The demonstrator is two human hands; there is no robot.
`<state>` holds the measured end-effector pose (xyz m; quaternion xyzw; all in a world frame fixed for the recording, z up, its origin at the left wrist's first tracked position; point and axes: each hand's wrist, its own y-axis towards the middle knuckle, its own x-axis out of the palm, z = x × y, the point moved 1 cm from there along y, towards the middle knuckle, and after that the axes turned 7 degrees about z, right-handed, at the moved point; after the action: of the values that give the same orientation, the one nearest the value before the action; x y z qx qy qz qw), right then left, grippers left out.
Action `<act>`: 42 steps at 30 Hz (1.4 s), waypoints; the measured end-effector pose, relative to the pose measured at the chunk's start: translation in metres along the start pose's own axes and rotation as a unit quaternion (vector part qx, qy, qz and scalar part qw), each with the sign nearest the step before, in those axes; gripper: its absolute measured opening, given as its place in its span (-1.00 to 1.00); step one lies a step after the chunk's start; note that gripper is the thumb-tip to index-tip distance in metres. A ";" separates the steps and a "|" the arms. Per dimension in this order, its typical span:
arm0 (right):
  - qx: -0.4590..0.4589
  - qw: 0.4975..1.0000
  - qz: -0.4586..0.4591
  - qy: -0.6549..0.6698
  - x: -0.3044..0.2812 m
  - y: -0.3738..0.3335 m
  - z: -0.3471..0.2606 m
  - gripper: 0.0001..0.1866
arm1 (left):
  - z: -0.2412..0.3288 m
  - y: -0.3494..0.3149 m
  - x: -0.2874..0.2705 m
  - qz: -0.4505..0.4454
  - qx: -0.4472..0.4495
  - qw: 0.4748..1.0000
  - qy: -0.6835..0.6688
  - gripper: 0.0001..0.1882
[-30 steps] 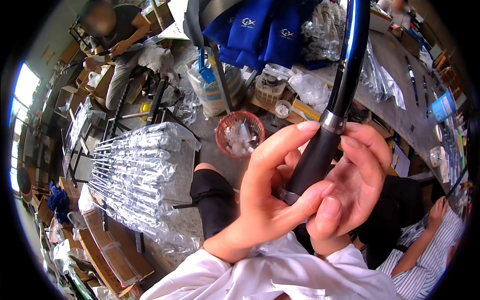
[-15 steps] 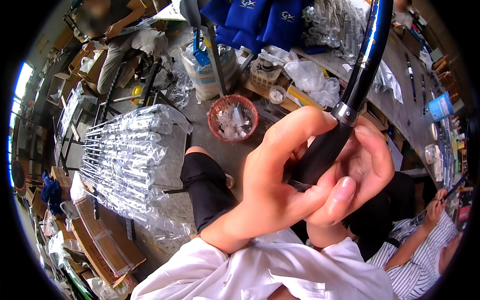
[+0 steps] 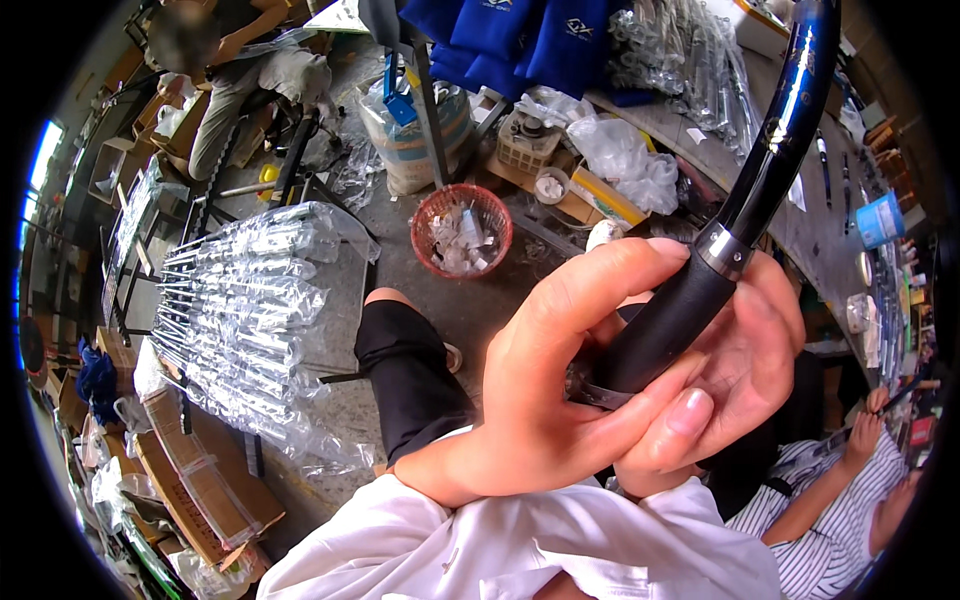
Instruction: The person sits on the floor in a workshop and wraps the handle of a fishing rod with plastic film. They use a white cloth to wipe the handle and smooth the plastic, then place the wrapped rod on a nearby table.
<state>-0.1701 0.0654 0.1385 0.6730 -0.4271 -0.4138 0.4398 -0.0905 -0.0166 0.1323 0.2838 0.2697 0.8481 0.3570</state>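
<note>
A glossy black fishing rod (image 3: pixel 770 170) rises from my hands toward the upper right, leaning over. Its dark foam grip (image 3: pixel 665 325) begins below a silver ring (image 3: pixel 722 248). My left hand (image 3: pixel 545 370) curls round the butt end from the left, its index finger reaching up beside the ring. From the other side my right hand (image 3: pixel 745 375) is closed about the grip, fingers behind it and thumb in front. The two hands touch near the butt, where part of the rod's end is hidden.
Plastic-wrapped rods (image 3: pixel 240 320) lie in a row on a stand at the left. A red basket (image 3: pixel 461 268) with scraps is on the floor. Blue cloth bags (image 3: pixel 500 45) and a long workbench (image 3: pixel 790 245) are beyond. One co-worker (image 3: pixel 825 500) sits right, another (image 3: pixel 225 90) far left.
The rod has tilted further to the right, and its ring has shifted slightly right and down. Both hands keep their hold and have shifted slightly with it.
</note>
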 end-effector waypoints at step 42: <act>0.050 0.988 0.138 0.051 -0.004 -0.008 0.001 -0.50 | 0.001 -0.003 -0.002 -0.075 -0.019 0.997 0.002 -0.30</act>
<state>-0.1710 0.0708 0.1315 0.6489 -0.5133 -0.2922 0.4796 -0.0875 -0.0162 0.1303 0.2541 0.2753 0.8244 0.4243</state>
